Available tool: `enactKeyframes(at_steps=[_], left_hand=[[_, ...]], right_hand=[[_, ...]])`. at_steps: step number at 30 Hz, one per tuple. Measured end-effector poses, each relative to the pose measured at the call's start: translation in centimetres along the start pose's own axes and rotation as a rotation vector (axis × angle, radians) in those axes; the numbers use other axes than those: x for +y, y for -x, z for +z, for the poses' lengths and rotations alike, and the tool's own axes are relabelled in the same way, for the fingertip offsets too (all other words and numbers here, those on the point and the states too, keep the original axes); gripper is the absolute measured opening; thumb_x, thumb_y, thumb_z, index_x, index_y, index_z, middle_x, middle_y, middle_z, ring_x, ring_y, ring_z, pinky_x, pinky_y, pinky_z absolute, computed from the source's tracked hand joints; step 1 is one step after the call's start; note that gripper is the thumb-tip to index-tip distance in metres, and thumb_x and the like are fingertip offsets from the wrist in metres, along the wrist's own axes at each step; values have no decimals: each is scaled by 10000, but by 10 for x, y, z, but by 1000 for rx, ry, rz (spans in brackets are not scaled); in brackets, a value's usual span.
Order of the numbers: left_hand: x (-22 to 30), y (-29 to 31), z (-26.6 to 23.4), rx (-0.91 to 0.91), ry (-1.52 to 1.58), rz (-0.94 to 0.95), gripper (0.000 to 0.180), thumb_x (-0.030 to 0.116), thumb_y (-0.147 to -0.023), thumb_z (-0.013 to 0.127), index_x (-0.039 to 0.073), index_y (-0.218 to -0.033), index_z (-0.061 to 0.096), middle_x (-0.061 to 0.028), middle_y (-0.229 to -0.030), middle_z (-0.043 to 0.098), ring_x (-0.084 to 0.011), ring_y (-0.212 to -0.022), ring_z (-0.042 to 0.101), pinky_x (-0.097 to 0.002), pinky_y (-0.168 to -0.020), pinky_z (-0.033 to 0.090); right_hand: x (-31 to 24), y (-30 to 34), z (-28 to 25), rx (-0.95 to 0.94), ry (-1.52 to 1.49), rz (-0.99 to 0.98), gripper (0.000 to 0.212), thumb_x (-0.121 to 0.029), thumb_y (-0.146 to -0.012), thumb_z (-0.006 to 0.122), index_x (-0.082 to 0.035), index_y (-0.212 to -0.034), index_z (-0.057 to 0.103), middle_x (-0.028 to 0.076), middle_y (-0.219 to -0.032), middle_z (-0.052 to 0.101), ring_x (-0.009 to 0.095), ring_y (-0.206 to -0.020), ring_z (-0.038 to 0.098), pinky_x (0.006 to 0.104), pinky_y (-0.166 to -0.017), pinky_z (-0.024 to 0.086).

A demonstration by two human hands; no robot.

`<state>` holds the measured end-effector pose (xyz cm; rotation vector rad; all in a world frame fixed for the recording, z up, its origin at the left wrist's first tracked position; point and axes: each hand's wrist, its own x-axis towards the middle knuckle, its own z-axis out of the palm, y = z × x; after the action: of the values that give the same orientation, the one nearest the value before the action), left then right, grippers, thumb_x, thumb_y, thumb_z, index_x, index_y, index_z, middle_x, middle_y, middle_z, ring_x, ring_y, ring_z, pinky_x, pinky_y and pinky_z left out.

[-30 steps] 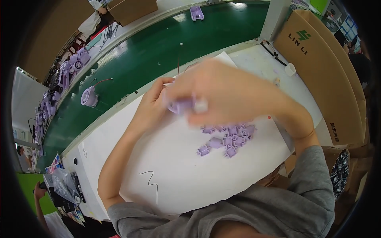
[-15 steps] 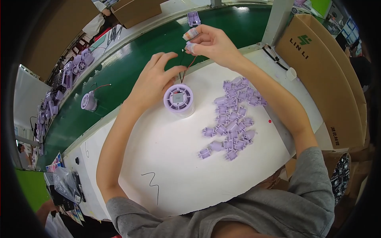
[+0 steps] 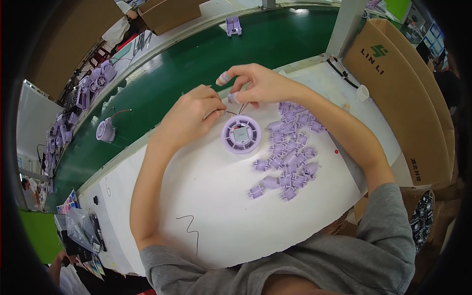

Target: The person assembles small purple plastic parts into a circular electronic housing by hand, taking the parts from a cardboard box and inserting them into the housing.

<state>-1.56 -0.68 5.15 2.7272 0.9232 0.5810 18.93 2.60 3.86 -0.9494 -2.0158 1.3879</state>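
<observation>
A round lavender fan unit (image 3: pixel 241 134) with a spoked ring and a grey square centre stands on the white work sheet (image 3: pixel 226 211). Thin dark wires (image 3: pixel 240 109) rise from its far side. My left hand (image 3: pixel 194 113), just left of the fan unit, is closed in a pinch on one wire. Beyond the unit, my right hand (image 3: pixel 260 86) has tape on its thumb and index fingertips. Its index finger is raised, while the other wires run up under the thumb into the curled fingers; the exact grip is partly hidden.
Several small lavender plastic parts (image 3: pixel 290 160) lie heaped to the right. Across the far side curves a green conveyor belt (image 3: pixel 167 73), carrying another wired fan unit (image 3: pixel 105 131) and a lavender housing (image 3: pixel 233 26). A tall cardboard box (image 3: pixel 393 108) stands at right, near a white cap (image 3: pixel 362 92).
Both hands have come nearer, and my right hand has dropped from over the belt. The fan unit has shifted right and slightly nearer. On the belt, the parts have slid a little left.
</observation>
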Motion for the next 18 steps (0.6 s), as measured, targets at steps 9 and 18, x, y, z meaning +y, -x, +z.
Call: enactKeyframes(at_steps=[9,18], left_hand=[[9,2,20,244,-46,-131,94,32,-709,616,4,-785,569,-102,-747,564,-244,-716,562,-344,-624,467],[10,-1,30,380,-84,-112,101,9,-705,596,-8,-802,573,-108,-735,562,-240,-692,560,-340,-604,464]], right_hand=[[7,-1,-2,-53,-91,-36,403,-51,-723,572,-33,-1122,523,82,-825,651,85,-728,571,236,-707,435],[7,-1,8,16,-133,-44,564,-7,-708,562,-67,-1240,387,92,-822,646,71,-708,550,209,-650,420]])
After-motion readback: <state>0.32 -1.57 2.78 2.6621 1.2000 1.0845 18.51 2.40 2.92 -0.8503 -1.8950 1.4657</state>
